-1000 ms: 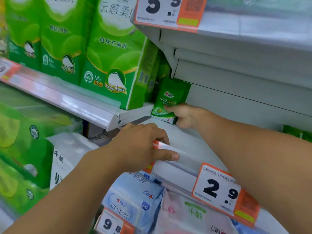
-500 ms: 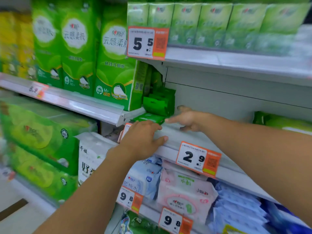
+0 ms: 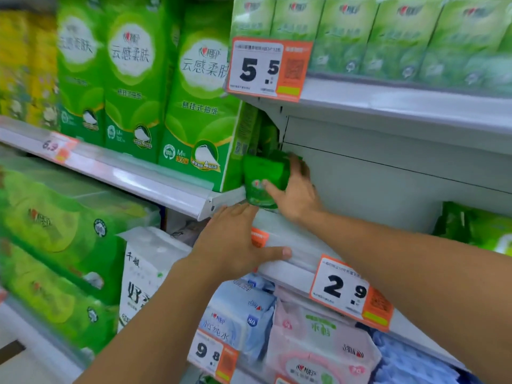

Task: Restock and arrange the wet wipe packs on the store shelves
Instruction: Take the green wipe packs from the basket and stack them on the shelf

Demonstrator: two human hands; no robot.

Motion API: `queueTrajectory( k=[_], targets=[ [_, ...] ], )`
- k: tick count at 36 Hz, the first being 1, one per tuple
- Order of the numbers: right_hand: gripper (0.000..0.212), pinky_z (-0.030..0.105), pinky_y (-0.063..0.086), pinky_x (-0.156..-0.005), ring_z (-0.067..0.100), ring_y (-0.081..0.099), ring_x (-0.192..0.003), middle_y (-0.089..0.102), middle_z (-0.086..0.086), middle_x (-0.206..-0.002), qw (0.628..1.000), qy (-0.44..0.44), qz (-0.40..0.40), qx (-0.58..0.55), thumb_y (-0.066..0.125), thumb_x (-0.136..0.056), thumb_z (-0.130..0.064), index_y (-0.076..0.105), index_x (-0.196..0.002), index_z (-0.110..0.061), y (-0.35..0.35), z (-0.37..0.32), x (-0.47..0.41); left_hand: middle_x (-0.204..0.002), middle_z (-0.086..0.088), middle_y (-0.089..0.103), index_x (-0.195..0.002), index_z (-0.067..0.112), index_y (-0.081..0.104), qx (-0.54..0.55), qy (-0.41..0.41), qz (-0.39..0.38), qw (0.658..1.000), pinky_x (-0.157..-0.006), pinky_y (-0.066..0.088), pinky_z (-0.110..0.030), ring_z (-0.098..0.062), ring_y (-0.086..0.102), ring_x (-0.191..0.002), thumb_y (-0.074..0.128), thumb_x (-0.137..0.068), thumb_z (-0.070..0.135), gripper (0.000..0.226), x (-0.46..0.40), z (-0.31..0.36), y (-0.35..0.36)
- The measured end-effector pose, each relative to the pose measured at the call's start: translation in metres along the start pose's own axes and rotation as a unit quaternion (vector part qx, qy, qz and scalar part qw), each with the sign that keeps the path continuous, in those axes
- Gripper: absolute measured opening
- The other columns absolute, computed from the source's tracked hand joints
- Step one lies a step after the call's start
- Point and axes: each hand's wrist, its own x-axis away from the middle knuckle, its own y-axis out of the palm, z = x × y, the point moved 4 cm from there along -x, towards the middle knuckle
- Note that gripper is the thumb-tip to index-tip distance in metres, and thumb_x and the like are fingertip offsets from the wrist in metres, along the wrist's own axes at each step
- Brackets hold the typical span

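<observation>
Head: sm. green wipe pack (image 3: 263, 178), blurry.

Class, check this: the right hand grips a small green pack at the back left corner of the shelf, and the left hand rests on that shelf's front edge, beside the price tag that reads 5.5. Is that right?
Not quite. The head view shows the left hand on the shelf edge whose tag reads 2.9; the 5.5 tag hangs on the shelf above. The rest holds: the right hand grips the green pack.
</observation>
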Motion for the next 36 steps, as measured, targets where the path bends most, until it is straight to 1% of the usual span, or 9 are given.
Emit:
queueTrajectory(
  k=[4, 8, 14, 20, 24, 26, 32, 34, 36],
  targets=[
    [0.101, 0.047, 0.035, -0.113, 0.041, 0.038, -0.138, 0.02, 0.015, -0.159, 0.981, 0.167, 0.001, -0.1, 0.062, -0.088, -0.059, 0.003, -0.158, -0.017, 0.016, 0.014, -0.047, -0.149, 0.008, 0.041, -0.146, 0.028, 0.039, 0.011, 0.002, 0.02, 1.0, -0.114, 0.026, -0.03, -0.014, 0.035, -0.136, 0.051, -0.056, 0.094, 0.112, -0.008, -0.015, 0.008],
    [0.107, 0.045, 0.028, -0.117, 0.036, 0.03, -0.145, 0.02, 0.017, -0.162, 0.936, 0.293, -0.023, -0.193, 0.049, -0.089, -0.07, 0.001, -0.157, -0.003, 0.047, 0.032, -0.07, -0.147, 0.013, 0.042, -0.142, 0.031, 0.045, -0.021, 0.032, 0.043, 0.998, -0.114, 0.026, -0.026, -0.01, 0.035, -0.135, 0.032, -0.048, 0.102, 0.118, -0.017, -0.023, 0.016],
    [0.102, 0.043, 0.044, -0.108, 0.034, 0.054, -0.127, 0.043, 0.016, -0.151, 0.935, 0.282, -0.041, -0.21, 0.029, -0.084, -0.084, 0.034, -0.152, -0.007, 0.057, 0.045, -0.089, -0.145, 0.014, 0.044, -0.142, 0.032, 0.044, -0.043, 0.046, 0.045, 0.997, -0.115, 0.028, -0.03, -0.011, 0.036, -0.134, 0.013, -0.039, 0.107, 0.13, -0.023, -0.027, 0.018],
    [0.08, 0.042, 0.051, -0.098, 0.026, 0.067, -0.104, 0.067, 0.009, -0.124, 0.91, 0.274, -0.125, -0.285, 0.045, -0.083, -0.081, 0.059, -0.128, -0.016, 0.044, 0.039, -0.072, -0.147, 0.013, 0.043, -0.142, 0.034, 0.042, -0.048, 0.055, 0.046, 0.996, -0.116, 0.026, -0.029, -0.01, 0.036, -0.134, 0.012, -0.039, 0.107, 0.13, -0.023, -0.026, 0.016],
    [0.087, 0.046, 0.049, -0.098, 0.027, 0.06, -0.108, 0.06, 0.009, -0.135, 0.916, 0.272, -0.131, -0.264, 0.052, -0.078, -0.082, 0.053, -0.137, -0.017, 0.033, 0.039, -0.066, -0.142, 0.012, 0.048, -0.139, 0.034, 0.045, -0.052, 0.052, 0.047, 0.996, -0.115, 0.027, -0.03, -0.011, 0.04, -0.131, 0.011, -0.042, 0.107, 0.127, -0.02, -0.024, 0.015],
    [0.099, 0.048, 0.047, -0.099, 0.032, 0.053, -0.123, 0.048, 0.008, -0.149, 0.921, 0.279, -0.132, -0.237, 0.054, -0.075, -0.083, 0.043, -0.146, -0.016, 0.029, 0.037, -0.063, -0.143, 0.01, 0.048, -0.139, 0.033, 0.046, -0.055, 0.049, 0.047, 0.996, -0.116, 0.027, -0.031, -0.012, 0.04, -0.132, 0.013, -0.043, 0.107, 0.126, -0.019, -0.024, 0.014],
    [0.099, 0.052, 0.043, -0.101, 0.037, 0.04, -0.137, 0.034, 0.008, -0.158, 0.917, 0.291, -0.145, -0.231, 0.059, -0.079, -0.076, 0.031, -0.152, -0.016, 0.015, 0.032, -0.049, -0.148, 0.011, 0.045, -0.142, 0.033, 0.045, -0.051, 0.065, 0.022, 0.996, -0.119, 0.012, -0.029, -0.008, 0.034, -0.138, 0.023, -0.048, 0.101, 0.118, -0.014, -0.014, 0.007],
    [0.097, 0.049, 0.043, -0.098, 0.036, 0.041, -0.136, 0.036, 0.006, -0.156, 0.924, 0.276, -0.149, -0.217, 0.063, -0.079, -0.073, 0.033, -0.151, -0.016, 0.005, 0.028, -0.039, -0.138, 0.01, 0.054, -0.134, 0.033, 0.053, -0.034, 0.08, 0.029, 0.996, -0.116, 0.023, -0.03, -0.011, 0.043, -0.13, 0.033, -0.052, 0.1, 0.108, -0.012, -0.01, 0.006],
    [0.072, 0.036, 0.046, -0.09, 0.03, 0.05, -0.125, 0.05, 0.007, -0.144, 0.952, 0.218, -0.126, -0.175, 0.066, -0.086, -0.059, 0.048, -0.139, -0.014, -0.015, 0.017, -0.025, -0.125, 0.008, 0.061, -0.125, 0.03, 0.06, 0.0, 0.094, 0.045, 0.995, -0.105, 0.039, -0.03, -0.014, 0.052, -0.119, 0.053, -0.061, 0.09, 0.088, -0.009, -0.007, 0.006]
  ],
)
